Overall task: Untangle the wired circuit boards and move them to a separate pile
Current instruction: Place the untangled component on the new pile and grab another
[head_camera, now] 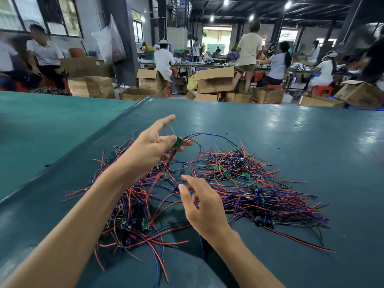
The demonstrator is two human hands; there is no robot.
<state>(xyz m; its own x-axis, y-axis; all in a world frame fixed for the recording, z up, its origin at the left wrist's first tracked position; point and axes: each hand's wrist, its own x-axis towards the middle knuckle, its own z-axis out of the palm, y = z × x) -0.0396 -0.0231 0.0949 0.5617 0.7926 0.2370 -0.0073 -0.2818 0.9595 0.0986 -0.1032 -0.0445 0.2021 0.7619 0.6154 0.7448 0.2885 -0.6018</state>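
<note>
I see a dark teal surface (291, 132), its sheet edge (68, 150) running diagonally at left. On it lie a tangled heap of wired circuit boards (133, 215) and, just right, a second pile (259, 196).

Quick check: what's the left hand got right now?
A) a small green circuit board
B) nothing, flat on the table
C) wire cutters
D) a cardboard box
A: the left hand pinches a green circuit board, raised above the tangled wires.
</note>
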